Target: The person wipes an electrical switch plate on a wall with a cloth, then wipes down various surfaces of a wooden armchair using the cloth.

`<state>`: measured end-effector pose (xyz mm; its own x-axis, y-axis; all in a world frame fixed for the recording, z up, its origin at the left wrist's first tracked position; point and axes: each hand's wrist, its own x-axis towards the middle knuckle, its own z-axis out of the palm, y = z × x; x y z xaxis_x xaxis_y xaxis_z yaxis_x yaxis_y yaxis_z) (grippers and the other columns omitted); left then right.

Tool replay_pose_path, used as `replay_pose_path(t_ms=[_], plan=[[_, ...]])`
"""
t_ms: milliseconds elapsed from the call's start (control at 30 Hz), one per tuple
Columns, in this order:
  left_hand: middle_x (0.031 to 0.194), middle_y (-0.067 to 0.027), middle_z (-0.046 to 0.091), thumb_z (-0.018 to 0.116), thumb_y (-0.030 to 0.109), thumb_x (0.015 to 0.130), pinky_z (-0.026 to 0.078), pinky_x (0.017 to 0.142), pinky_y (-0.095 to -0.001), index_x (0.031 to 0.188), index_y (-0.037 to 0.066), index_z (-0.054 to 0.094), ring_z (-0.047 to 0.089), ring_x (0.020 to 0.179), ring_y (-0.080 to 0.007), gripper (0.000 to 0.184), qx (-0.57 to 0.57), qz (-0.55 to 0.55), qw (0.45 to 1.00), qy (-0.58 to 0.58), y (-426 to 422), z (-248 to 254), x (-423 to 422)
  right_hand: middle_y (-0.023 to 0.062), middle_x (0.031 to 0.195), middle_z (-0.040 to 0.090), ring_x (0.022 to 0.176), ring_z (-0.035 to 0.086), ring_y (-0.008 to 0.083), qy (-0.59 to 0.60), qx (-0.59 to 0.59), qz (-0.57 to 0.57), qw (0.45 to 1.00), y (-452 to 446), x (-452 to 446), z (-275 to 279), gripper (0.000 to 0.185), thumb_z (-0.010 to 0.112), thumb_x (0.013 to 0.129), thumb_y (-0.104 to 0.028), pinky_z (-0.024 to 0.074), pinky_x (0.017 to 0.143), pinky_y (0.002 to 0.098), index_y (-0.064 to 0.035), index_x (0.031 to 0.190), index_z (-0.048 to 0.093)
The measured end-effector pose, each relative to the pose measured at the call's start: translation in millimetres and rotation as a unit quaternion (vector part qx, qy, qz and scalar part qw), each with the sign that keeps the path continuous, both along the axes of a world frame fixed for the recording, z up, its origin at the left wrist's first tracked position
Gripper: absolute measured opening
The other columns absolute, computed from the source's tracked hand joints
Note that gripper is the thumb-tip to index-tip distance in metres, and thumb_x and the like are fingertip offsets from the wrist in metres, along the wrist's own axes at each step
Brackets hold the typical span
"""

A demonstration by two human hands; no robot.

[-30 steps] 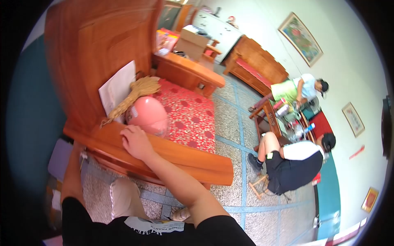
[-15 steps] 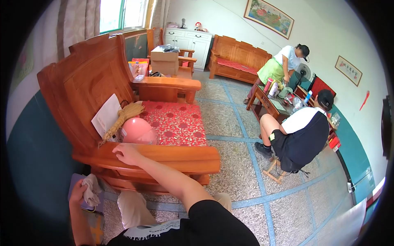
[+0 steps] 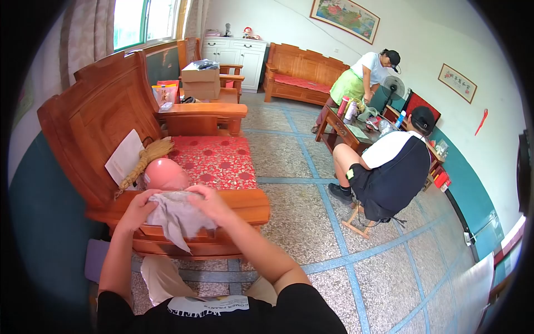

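Observation:
A grey cloth [image 3: 179,218] hangs between my two hands over the near armrest [image 3: 245,207] of a wooden chair. My left hand [image 3: 137,210] grips the cloth's left end, and my right hand [image 3: 210,205], slightly blurred, holds its right side. The cloth's lower corner drapes down over the front of the armrest. Just beyond the hands, a pink helmet [image 3: 166,175] rests on the red floral seat cushion [image 3: 214,161]. A straw whisk broom [image 3: 146,161] and a white sheet [image 3: 123,158] lean by the backrest.
Cardboard boxes [image 3: 200,80] and snack packets [image 3: 165,93] sit past the far armrest. To the right, a person [image 3: 397,167] sits on a low wooden stool [image 3: 359,222]. Another person [image 3: 364,78] bends over a cluttered table [image 3: 347,131]. A purple object [image 3: 97,259] is at lower left.
My left hand has come up from the lower left with the cloth to the armrest. My right hand has moved from resting on the armrest to taking hold of the cloth. The view has shifted rightward.

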<state>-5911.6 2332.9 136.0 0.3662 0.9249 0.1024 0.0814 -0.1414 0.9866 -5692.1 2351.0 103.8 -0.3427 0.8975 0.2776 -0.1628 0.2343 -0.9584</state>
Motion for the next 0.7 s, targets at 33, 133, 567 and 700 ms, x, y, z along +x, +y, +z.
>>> replay_pose_path(t_ms=[33,133,567,700], plan=[[0.092,-0.0009,0.055,0.049,0.001,0.080,0.042,0.071,-0.0204,0.105,0.000,0.051,0.051,0.082,-0.0081,0.025,0.022,-0.027,0.999,0.018,6.1,0.9,7.8,0.0029,0.084,0.058,0.075,0.053,0.0108,-0.041,0.036,-0.039,0.998,3.1,16.3,3.5,0.025,0.059,0.079,-0.019,0.0443,0.069,0.0267,-0.0027,0.098,0.056],[0.088,-0.0002,0.055,0.048,-0.002,0.078,0.042,0.070,-0.0195,0.103,0.000,0.053,0.050,0.080,-0.0070,0.025,0.077,-0.066,0.990,0.095,22.2,3.9,28.6,0.0057,0.085,0.060,0.075,0.056,0.0166,-0.157,0.089,-0.048,0.982,9.0,54.6,14.6,0.025,0.059,0.078,-0.020,0.0449,0.068,0.0298,-0.0048,0.097,0.057],[0.110,-0.0150,0.050,0.052,0.021,0.080,0.036,0.088,-0.0395,0.107,0.005,0.051,0.046,0.103,-0.0322,0.032,0.349,0.057,0.863,0.361,63.3,-55.6,61.5,0.0135,0.134,0.026,0.122,0.024,0.0365,-0.645,0.156,-0.146,0.734,10.6,31.9,-24.4,0.070,0.044,0.072,-0.062,0.0178,0.098,0.0528,-0.0228,0.128,0.034],[0.109,-0.0153,0.050,0.048,0.027,0.082,0.034,0.090,-0.0404,0.108,0.004,0.050,0.045,0.104,-0.0322,0.035,0.301,0.047,0.862,0.405,72.4,-74.5,48.0,0.0169,0.134,0.024,0.123,0.022,0.0390,-0.639,0.190,-0.107,0.737,8.1,13.1,-32.4,0.074,0.046,0.069,-0.064,0.0165,0.096,0.0572,-0.0247,0.130,0.030]])
